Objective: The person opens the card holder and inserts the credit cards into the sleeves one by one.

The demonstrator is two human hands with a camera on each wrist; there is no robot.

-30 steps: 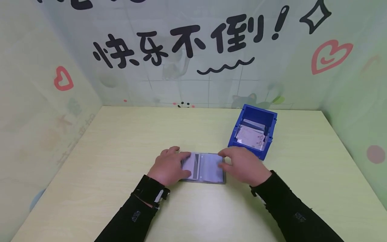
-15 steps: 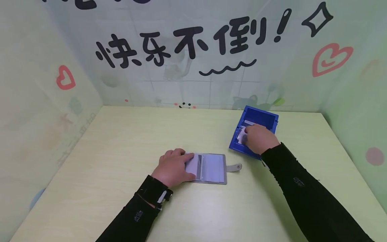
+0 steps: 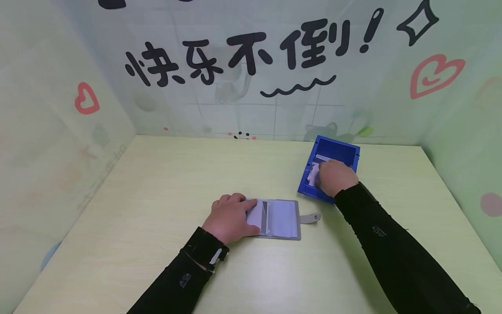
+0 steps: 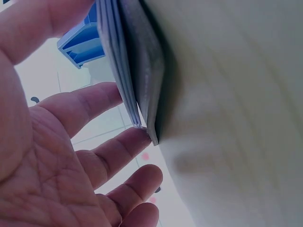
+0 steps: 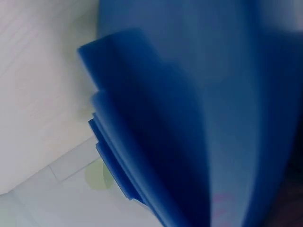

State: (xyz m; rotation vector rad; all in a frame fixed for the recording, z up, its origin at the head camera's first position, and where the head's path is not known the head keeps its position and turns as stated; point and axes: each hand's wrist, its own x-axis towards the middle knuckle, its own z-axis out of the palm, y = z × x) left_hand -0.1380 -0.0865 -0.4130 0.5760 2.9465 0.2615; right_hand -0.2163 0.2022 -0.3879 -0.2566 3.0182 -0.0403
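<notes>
A grey card holder [image 3: 283, 220], spread on the table, shows clear sleeves and a snap strap on its right. My left hand [image 3: 231, 218] rests on its left part, thumb near the front edge and index finger near the back edge. The left wrist view shows extended fingers touching the edges of its stacked pages [image 4: 116, 61]. My right hand [image 3: 336, 178] reaches into a blue box [image 3: 303, 185] holding several cards [image 3: 313, 175]. Its fingertips are hidden behind the hand, so whether they pinch a card does not show. Only the blue box wall [image 5: 227, 94] fills most of the right wrist view.
A pale wooden table [image 3: 188, 170] lies under everything. Behind it hangs a printed backdrop [image 3: 235, 113] with large black characters, and printed side panels stand at left and right. The box sits toward the back right.
My right hand has left the card holder's right edge and moved up and right into the blue box, baring the strap. My left hand has stayed on the card holder.
</notes>
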